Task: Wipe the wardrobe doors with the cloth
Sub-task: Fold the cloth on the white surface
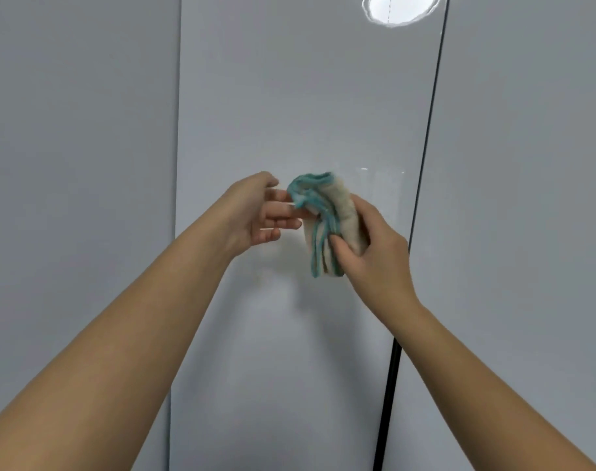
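Note:
A folded cream cloth (327, 226) with teal edging is held up in front of the glossy grey middle wardrobe door (289, 96). My right hand (371, 253) grips the cloth from the right, thumb pressed on its folds. My left hand (255, 212) is at the cloth's left edge, its fingertips pinching the teal hem. The cloth hangs a little off the door surface; whether it touches the door I cannot tell.
A left door panel (79, 130) meets the middle door at a thin seam. A dark gap (422, 164) separates the middle door from the right door (527, 164). A ceiling lamp's reflection (398, 8) glares at the top.

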Motion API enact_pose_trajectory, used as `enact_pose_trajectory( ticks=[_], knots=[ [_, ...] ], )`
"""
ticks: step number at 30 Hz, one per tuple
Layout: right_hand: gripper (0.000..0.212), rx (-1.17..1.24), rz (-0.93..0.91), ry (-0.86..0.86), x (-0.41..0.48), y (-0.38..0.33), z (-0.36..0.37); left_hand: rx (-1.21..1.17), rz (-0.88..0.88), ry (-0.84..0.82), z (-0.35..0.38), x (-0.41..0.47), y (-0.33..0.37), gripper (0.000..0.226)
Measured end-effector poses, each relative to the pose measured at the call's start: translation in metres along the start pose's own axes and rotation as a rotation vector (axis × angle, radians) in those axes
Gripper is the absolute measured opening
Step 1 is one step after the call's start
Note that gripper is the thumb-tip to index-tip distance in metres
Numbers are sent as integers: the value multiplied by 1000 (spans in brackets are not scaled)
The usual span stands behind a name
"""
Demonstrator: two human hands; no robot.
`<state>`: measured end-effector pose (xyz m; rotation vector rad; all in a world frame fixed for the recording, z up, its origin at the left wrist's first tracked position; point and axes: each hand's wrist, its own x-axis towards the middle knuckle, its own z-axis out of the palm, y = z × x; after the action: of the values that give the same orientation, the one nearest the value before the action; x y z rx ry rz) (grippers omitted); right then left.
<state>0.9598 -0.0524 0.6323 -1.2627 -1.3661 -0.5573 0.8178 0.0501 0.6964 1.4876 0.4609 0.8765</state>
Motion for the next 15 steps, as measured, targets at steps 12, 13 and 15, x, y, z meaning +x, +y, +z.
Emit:
enact_pose_trajectory(
  ticks=[12, 13, 15],
  knots=[
    [28, 737, 474, -395, 53, 11, 0, 265, 370, -34, -6, 39, 8, 26],
    [28, 695, 466, -387, 54, 12, 2, 267, 384, 10, -3, 41, 8, 27],
    [28, 639, 427, -383, 56, 11, 5, 288, 412, 104, 4, 46, 7, 23]
  ],
)
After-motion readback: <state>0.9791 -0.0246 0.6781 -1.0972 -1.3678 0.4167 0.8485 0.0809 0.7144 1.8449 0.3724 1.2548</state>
